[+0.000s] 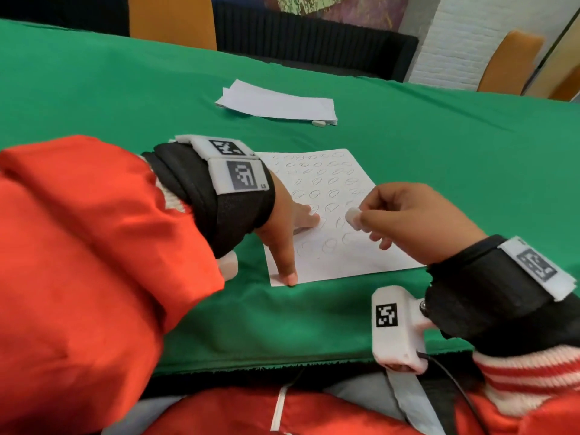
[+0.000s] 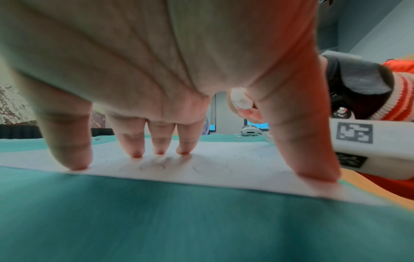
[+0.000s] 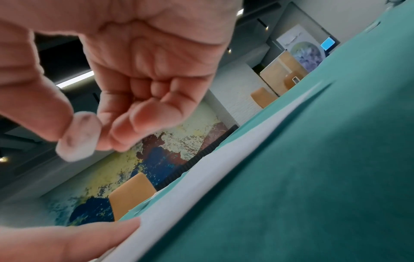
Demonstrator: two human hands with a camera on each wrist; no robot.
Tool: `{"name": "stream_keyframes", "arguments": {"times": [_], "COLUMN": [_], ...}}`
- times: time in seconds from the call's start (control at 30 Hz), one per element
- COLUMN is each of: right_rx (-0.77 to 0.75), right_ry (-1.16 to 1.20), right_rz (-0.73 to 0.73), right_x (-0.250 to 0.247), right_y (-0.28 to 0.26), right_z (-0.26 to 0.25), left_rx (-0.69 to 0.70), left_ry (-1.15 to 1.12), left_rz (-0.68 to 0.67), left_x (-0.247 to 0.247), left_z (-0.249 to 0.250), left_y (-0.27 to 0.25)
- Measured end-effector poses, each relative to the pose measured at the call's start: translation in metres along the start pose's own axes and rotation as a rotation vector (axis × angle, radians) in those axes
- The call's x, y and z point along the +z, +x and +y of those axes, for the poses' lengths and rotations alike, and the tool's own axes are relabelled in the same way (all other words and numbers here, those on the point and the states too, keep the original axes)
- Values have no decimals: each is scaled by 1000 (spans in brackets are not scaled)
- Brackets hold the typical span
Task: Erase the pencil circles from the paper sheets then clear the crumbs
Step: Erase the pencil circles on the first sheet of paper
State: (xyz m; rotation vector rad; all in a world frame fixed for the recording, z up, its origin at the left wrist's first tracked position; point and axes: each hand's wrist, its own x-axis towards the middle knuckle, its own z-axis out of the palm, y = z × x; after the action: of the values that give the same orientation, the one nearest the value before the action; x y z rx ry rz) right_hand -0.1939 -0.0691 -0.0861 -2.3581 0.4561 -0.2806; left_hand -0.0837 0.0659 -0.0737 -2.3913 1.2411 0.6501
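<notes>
A white paper sheet [image 1: 326,215] covered with rows of pencil circles lies on the green cloth before me. My left hand [image 1: 292,227] presses it flat with spread straight fingers [image 2: 161,141], thumb at the near-left corner. My right hand [image 1: 408,221] pinches a small white eraser [image 1: 353,217] between thumb and fingers, held just above the sheet's right part. In the right wrist view the eraser [image 3: 78,136] shows grey smudges and hangs clear of the paper [image 3: 224,156]. The eraser [image 2: 240,99] also shows past my left thumb.
A stack of more white sheets [image 1: 279,103] lies farther back on the green table [image 1: 125,98], with a second small eraser [image 1: 318,123] at its near edge. Orange chairs [image 1: 172,20] stand beyond the far edge. The table's near edge runs just below my wrists.
</notes>
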Motion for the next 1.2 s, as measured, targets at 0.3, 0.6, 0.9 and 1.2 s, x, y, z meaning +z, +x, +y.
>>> {"name": "stream_keyframes", "arguments": {"times": [0.3, 0.6, 0.9, 1.2], "right_rx": [14, -6, -18, 14], "right_ry": [-46, 32, -278, -283], "right_rz": [7, -91, -108, -160], "right_x": [-17, -12, -2, 1], "right_y": [-2, 2, 0, -3], "right_z": [30, 46, 36, 25], "left_rx": [67, 65, 71, 71], "left_ry": [64, 38, 74, 46], "left_rz": [14, 53, -44, -25], "left_x": [-26, -27, -23, -22], "left_z": [27, 26, 25, 27], "left_y": [30, 35, 41, 40]}}
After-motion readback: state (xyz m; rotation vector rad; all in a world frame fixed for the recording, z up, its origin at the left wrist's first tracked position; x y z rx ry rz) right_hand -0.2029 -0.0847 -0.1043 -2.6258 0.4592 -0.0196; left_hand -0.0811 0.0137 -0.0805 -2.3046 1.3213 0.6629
